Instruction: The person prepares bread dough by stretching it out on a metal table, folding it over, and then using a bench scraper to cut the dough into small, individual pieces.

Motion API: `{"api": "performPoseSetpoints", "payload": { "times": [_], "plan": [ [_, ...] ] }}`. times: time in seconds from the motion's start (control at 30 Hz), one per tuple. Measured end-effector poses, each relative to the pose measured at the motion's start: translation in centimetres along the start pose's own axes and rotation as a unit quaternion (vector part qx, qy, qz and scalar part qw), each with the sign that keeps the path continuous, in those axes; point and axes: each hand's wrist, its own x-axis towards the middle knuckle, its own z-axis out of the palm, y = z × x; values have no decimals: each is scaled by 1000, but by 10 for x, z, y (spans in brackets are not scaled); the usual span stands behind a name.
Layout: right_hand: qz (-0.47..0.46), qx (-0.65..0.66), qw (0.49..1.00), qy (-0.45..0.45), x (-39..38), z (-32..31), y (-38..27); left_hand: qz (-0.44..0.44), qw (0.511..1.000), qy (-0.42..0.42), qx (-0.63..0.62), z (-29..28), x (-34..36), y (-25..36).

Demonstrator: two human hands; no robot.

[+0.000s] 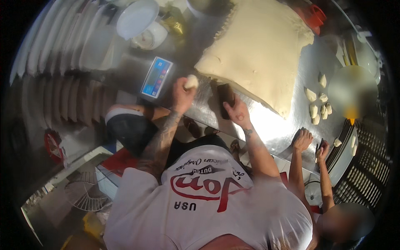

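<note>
My left hand (183, 93) is closed around a small lump of pale dough (191, 81), just right of a flat digital scale (156, 77) with a blue face. My right hand (238, 111) grips a dark, flat, rectangular dough scraper (225, 96), held near the table's front edge. Just beyond the scraper spreads a large, thick slab of pale dough (256, 54), its left edge ragged. Several small cut dough pieces (314, 110) lie on the metal table to the right of the slab.
A dial scale (148, 39) with a white bowl (137, 20) stands at the far left. Stacked pale trays (54, 46) fill the left side. A co-worker's hands (303, 139) rest at the table's right front edge. Another person is across the right side. A red container (315, 18) stands beyond the slab.
</note>
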Motion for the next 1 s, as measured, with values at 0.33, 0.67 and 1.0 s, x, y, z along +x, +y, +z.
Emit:
{"api": "performPoseSetpoints", "payload": {
  "times": [0.33, 0.67, 1.0],
  "plan": [
    [-33, -198, 980, -11, 110, 23, -99, -90, 993, -43, -55, 4, 47, -9],
    [-6, -270, 960, -73, 130, 62, -101, -94, 992, -82, 29, -15, 65, 10],
    [-30, -187, 978, -93, 84, 47, -48, -70, 981, -175, 49, -26, 80, 10]
  ]
}}
